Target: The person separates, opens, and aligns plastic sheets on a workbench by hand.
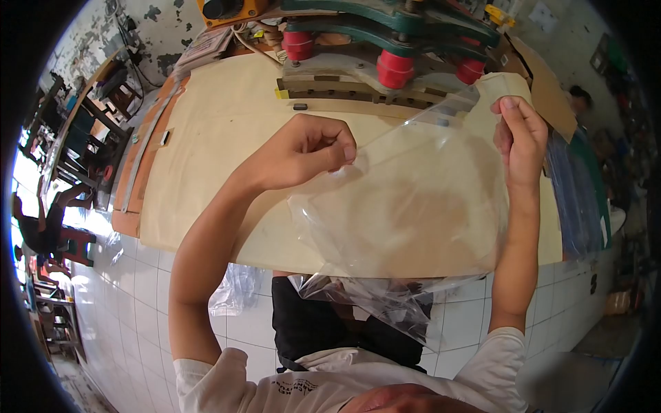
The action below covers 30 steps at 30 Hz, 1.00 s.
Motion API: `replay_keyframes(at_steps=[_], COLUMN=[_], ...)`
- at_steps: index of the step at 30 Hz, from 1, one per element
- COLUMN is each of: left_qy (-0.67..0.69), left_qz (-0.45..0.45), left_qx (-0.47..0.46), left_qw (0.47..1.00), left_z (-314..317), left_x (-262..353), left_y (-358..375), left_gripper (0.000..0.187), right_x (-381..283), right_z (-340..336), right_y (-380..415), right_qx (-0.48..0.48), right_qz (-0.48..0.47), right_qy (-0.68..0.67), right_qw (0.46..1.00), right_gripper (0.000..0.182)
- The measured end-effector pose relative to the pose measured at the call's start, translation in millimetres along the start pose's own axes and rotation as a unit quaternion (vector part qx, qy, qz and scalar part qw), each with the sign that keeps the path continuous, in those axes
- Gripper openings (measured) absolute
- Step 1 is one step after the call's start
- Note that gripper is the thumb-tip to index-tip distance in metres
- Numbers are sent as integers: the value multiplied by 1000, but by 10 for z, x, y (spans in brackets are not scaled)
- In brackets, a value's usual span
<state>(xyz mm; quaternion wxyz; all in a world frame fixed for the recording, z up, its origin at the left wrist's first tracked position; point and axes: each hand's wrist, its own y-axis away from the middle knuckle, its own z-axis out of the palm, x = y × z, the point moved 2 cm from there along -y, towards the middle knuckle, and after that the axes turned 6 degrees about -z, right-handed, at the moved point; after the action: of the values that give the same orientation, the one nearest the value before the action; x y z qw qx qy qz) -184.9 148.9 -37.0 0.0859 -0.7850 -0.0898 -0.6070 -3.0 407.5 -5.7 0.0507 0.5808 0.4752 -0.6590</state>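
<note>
A clear plastic bag [413, 206] is stretched between both hands above a pale wooden worktable [220, 124]. My left hand [310, 148] pinches the bag's top edge at its left corner, fingers curled. Higher and to the right, my right hand [520, 141] pinches the bag's right corner. The bag hangs down past the table's front edge toward my lap, its lower part crumpled.
A green press machine [385, 27] with red cylinders [394, 67] stands at the table's far side. Stacked clear plastic sheets [571, 199] lie at the right. Another crumpled bag [234, 289] lies on the white tiled floor. Dark wooden furniture [89, 124] is at the left.
</note>
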Motion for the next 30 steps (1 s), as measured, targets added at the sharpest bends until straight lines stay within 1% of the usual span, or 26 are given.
replay_keyframes(at_steps=[8, 11, 14, 17, 19, 23, 25, 28, 30], left_qy=[10, 23, 13, 5, 6, -5, -30, -16, -10], left_qz=[0, -11, -2, -11, -8, -9, -17, -3, -10], left_qx=[-20, -33, -35, -39, -46, -47, -49, -44, -41], left_qw=[1000, 999, 999, 999, 999, 999, 998, 999, 999], left_z=[11, 22, 39, 71, 87, 105, 115, 141, 164], left_x=[-31, -40, -70, -71, -68, -61, -62, -83, -97], left_y=[11, 6, -4, -8, -8, -9, -14, -29, -37], left_gripper=[12, 11, 12, 13, 14, 14, 13, 12, 12], right_x=[-28, -25, -56, -43, -31, -30, -37, -49, -49], right_z=[108, 155, 248, 328, 365, 432, 461, 492, 518], right_y=[54, 79, 133, 185, 216, 265, 289, 309, 333], right_qx=[-19, -38, -64, -91, -113, -144, -151, -164, -169], right_qz=[9, 6, 9, 8, 26, 18, 22, 22, 20], right_qy=[19, 10, 18, 12, 2, -5, -7, -2, 5], right_qw=[1000, 999, 998, 996, 993, 989, 988, 986, 985], right_gripper=[28, 28, 27, 27, 26, 25, 24, 24, 23])
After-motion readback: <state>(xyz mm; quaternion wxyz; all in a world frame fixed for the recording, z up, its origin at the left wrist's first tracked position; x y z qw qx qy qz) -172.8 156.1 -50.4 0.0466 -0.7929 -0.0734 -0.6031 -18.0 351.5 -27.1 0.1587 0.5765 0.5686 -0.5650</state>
